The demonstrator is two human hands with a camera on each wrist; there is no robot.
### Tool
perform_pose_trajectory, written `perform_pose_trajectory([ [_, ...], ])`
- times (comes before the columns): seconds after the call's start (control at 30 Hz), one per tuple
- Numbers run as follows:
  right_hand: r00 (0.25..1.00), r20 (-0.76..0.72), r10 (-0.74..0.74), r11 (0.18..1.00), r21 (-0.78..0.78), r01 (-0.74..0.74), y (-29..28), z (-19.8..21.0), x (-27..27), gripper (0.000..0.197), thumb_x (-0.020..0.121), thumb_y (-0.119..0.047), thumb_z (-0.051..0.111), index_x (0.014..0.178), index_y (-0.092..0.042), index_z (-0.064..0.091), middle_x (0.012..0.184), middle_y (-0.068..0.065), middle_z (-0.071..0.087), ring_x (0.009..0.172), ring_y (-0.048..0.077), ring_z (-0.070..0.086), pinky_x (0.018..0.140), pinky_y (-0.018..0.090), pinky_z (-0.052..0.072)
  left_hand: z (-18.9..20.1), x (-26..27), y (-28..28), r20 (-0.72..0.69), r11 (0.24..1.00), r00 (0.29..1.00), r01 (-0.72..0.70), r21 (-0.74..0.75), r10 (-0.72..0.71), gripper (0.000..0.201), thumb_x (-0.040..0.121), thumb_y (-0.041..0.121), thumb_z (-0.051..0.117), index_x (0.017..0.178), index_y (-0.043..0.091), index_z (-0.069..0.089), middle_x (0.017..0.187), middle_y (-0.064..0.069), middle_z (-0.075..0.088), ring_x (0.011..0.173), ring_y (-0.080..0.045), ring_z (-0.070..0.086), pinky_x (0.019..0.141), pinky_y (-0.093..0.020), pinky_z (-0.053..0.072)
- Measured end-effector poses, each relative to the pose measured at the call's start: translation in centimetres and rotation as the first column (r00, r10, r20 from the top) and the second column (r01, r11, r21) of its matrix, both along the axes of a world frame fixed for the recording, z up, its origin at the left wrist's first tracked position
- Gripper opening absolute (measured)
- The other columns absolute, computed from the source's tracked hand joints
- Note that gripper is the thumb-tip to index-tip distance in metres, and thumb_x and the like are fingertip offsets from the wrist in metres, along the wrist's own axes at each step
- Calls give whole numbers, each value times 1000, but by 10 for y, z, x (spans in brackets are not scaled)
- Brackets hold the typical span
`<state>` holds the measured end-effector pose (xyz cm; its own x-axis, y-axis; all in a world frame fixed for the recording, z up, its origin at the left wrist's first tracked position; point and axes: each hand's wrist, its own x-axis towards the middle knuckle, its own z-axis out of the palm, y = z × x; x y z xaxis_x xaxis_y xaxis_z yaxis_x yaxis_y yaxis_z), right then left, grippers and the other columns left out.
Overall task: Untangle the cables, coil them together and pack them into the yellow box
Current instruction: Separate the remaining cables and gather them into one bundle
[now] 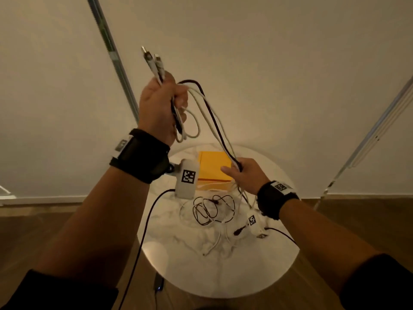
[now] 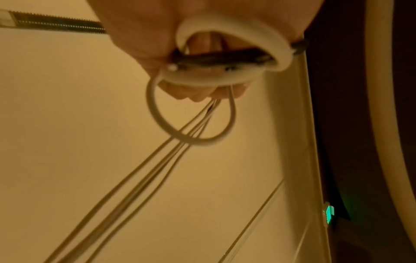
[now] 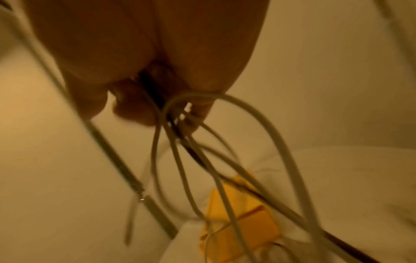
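Observation:
My left hand (image 1: pixel 163 104) is raised high and grips a bundle of white and black cables (image 1: pixel 214 121), with their plug ends (image 1: pixel 152 58) sticking up out of the fist. A small white loop (image 2: pixel 191 124) hangs below that fist. The strands run down to my right hand (image 1: pixel 240 173), which holds them just above the yellow box (image 1: pixel 214 166). In the right wrist view the cables (image 3: pixel 180 160) fan out from the curled fingers toward the yellow box (image 3: pixel 238 224). The rest of the cables lie tangled on the table (image 1: pixel 212 211).
The round white marble table (image 1: pixel 201 265) carries the box and the loose tangle. White tagged wrist cameras (image 1: pixel 186 182) hang under both arms, each with a black lead. A wooden floor surrounds the table; a pale wall stands behind.

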<state>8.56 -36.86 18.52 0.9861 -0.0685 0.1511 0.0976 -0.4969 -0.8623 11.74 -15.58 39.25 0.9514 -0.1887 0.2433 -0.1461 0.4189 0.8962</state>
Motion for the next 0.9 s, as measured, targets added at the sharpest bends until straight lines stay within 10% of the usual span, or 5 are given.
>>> perform_pose_trajectory([
  [0.33, 962, -269, -44, 976, -219, -17, -34, -77, -12, 34, 94, -45, 66, 67, -29, 50, 72, -2, 58, 73, 23, 57, 74, 38, 46, 18, -5, 7, 95, 972, 982, -144, -185, 163, 24, 89, 19, 58, 73, 21, 40, 60, -1, 35, 48, -12, 32, 44, -25, 26],
  [0.43, 945, -324, -35, 969, -242, -47, -34, -87, -4, 29, 89, -52, 68, 103, -27, 64, 113, -3, 67, 110, 22, 61, 96, 39, 47, 18, -8, 2, 101, 963, 977, -163, -215, 188, 23, 85, 22, 60, 73, 20, 40, 61, -3, 34, 49, -13, 31, 44, -25, 25],
  [0.6, 949, -295, -116, 983, -168, 68, -30, -96, -7, 77, 87, -25, 77, 144, -25, 26, 144, 8, 46, 124, 28, 56, 102, 41, 47, 31, -2, 4, 174, 952, 968, -126, -278, 179, 25, 90, 10, 55, 74, 19, 38, 59, -2, 34, 48, -14, 27, 44, -26, 23],
  [0.77, 806, -581, -118, 942, -321, -94, -36, -128, -13, 70, 93, -30, 67, 148, -20, 25, 114, 11, 68, 99, 30, 68, 84, 39, 53, 40, 4, 4, 199, 941, 958, -137, -310, 205, 25, 94, 6, 51, 76, 17, 38, 60, -1, 36, 50, -15, 27, 45, -29, 24],
  [0.9, 675, -690, -260, 836, -511, -199, -56, -148, -21, 80, 92, -59, 58, 153, -16, 28, 143, 10, 53, 123, 32, 57, 100, 42, 49, 35, 8, -1, 185, 948, 958, -163, -273, 218, 23, 91, 10, 54, 77, 18, 38, 60, -2, 35, 51, -16, 27, 46, -29, 22],
])
